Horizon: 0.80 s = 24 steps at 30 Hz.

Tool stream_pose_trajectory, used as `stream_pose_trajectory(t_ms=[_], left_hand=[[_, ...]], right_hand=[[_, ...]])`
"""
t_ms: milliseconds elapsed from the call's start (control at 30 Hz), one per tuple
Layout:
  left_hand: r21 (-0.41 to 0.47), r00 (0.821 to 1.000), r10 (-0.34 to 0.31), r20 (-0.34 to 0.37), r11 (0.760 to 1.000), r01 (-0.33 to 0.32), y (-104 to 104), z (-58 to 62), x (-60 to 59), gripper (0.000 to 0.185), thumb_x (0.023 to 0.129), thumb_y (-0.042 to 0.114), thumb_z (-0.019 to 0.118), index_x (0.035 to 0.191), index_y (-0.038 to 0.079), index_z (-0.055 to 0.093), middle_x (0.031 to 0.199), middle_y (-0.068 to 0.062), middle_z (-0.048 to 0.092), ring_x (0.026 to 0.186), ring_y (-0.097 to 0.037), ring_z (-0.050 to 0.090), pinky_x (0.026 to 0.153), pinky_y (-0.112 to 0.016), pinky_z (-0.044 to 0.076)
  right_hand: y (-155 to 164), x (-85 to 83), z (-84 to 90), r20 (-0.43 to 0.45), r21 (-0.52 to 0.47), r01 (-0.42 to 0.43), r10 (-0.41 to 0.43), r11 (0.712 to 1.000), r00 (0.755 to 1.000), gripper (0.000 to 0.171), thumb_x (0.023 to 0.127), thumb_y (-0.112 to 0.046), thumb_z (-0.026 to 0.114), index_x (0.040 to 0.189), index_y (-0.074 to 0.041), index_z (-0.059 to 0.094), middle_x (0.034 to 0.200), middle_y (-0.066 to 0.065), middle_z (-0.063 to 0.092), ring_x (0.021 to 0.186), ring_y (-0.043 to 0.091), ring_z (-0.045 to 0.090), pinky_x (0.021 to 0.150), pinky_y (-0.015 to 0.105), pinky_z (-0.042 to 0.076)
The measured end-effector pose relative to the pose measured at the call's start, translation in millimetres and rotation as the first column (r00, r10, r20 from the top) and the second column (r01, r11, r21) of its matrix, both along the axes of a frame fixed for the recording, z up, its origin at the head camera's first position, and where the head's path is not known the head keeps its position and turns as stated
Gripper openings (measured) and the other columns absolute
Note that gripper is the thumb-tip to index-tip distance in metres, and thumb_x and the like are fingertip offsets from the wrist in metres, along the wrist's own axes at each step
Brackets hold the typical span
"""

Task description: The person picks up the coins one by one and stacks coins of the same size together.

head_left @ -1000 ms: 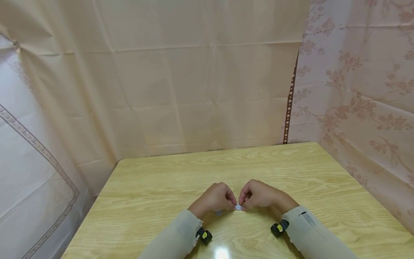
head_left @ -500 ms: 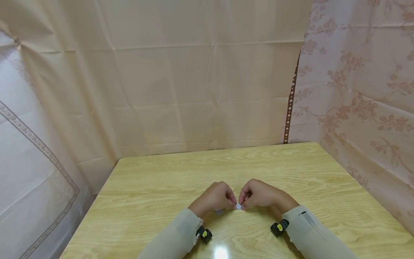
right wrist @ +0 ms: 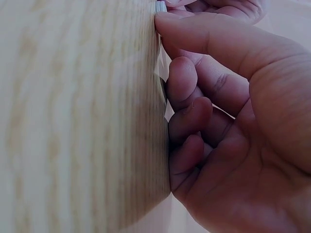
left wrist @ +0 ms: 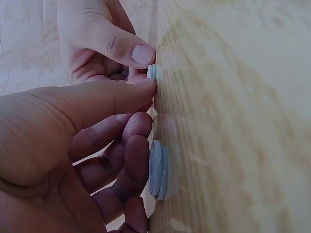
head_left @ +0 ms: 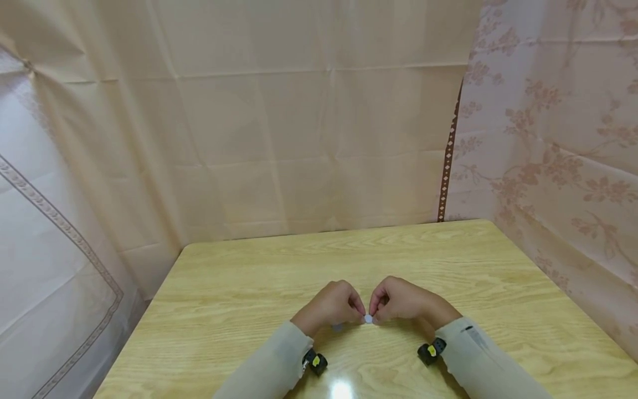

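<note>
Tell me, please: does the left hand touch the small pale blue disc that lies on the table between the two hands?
Touching. The left wrist view shows the left hand with its thumb tip against the small disc.

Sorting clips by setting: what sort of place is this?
Probably a makeshift recording booth: a bare wooden table walled by hung cloths, where both hands pinch a small pale disc.

2 hands: left hand (head_left: 331,306), right hand (head_left: 401,301). 2 small pale-blue discs: one disc (head_left: 368,318) between the fingertips at centre, a second disc (left wrist: 158,170) flat on the table under the left hand. 1 wooden table (head_left: 249,288). 2 wrist cameras (head_left: 315,362), near edge. 3 curtain panels: left, far, right.
</note>
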<state>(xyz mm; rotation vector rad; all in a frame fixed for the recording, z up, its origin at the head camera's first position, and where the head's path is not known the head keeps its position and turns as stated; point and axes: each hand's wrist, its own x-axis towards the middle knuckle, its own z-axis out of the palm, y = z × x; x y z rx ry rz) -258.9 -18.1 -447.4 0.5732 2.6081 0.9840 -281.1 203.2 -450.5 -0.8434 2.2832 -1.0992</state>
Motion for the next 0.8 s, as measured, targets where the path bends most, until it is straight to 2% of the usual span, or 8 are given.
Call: stream_pose_trajectory(t_ms=[233,667,800], left_hand=[[0.001,1.0,-0.007,-0.004,1.0,0.007,-0.4,-2.6,-0.4,0.017,0.082,0.013,0.088,0.071,0.019,0.076,0.066,0.011,0.069,0.062,-0.008,0.059,0.057,-0.025,0.05],[0.008,1.0,-0.008,0.019,1.0,0.008,-3.2,-0.5,0.4,0.016,0.083,0.016,0.088,0.073,0.02,0.077,0.068,0.011,0.069,0.063,-0.008,0.059,0.057,-0.025,0.05],[0.003,1.0,-0.015,0.008,1.0,0.015,-6.8,1.9,0.0,0.014,0.083,0.018,0.088,0.074,0.02,0.077,0.07,0.011,0.07,0.065,-0.008,0.06,0.059,-0.026,0.051]], right_hand=[[0.4,1.3,0.0,0.01,0.001,0.0,0.0,1.0,1.0,0.004,0.085,-0.007,0.081,0.088,-0.008,0.079,0.073,-0.001,0.068,0.062,0.008,0.05,0.056,0.021,0.043],[0.4,-1.4,-0.8,0.006,0.005,-0.001,0.001,1.0,1.0,0.005,0.085,-0.008,0.082,0.088,-0.01,0.078,0.074,-0.001,0.068,0.063,0.008,0.051,0.057,0.022,0.044],[0.4,-1.6,0.6,0.0,0.01,-0.005,0.005,1.0,1.0,0.006,0.085,-0.008,0.082,0.089,-0.011,0.078,0.074,-0.001,0.068,0.063,0.008,0.051,0.058,0.022,0.044]])
